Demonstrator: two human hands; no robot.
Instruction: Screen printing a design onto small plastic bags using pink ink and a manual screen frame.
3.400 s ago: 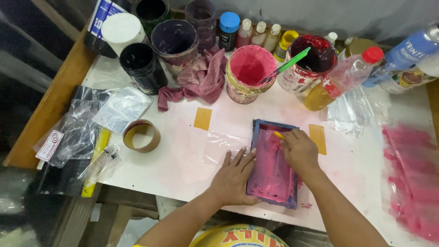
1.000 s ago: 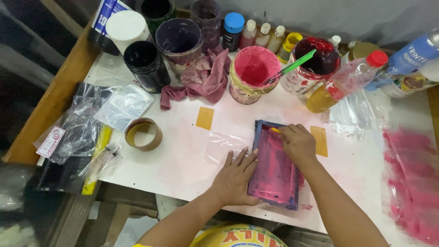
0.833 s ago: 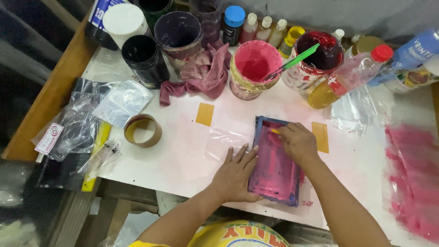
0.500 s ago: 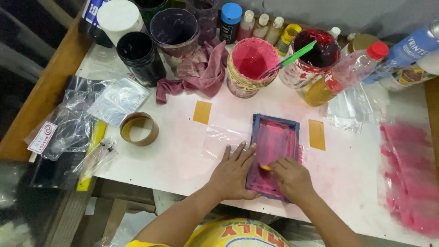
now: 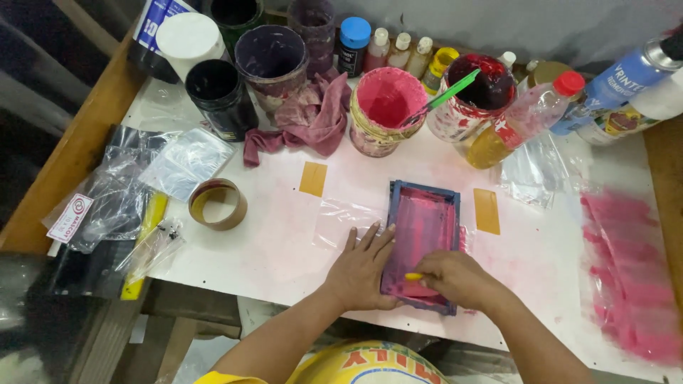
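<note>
On a stained white table (image 5: 284, 235), the left hand (image 5: 363, 267) lay flat, steadying a small blue-framed printing screen (image 5: 423, 227). The right hand (image 5: 455, 279) gripped a yellow-edged squeegee (image 5: 414, 276) at its near end, pressing pink ink.

Your small rectangular screen frame (image 5: 422, 245) lay flat on the white tabletop (image 5: 284, 249), its long side running away from you. It had a blue border, and its mesh was smeared with pink ink (thickest toward the near end). A yellow-handled squeegee (image 5: 414, 276) rested across that near end, mostly hidden.
</note>
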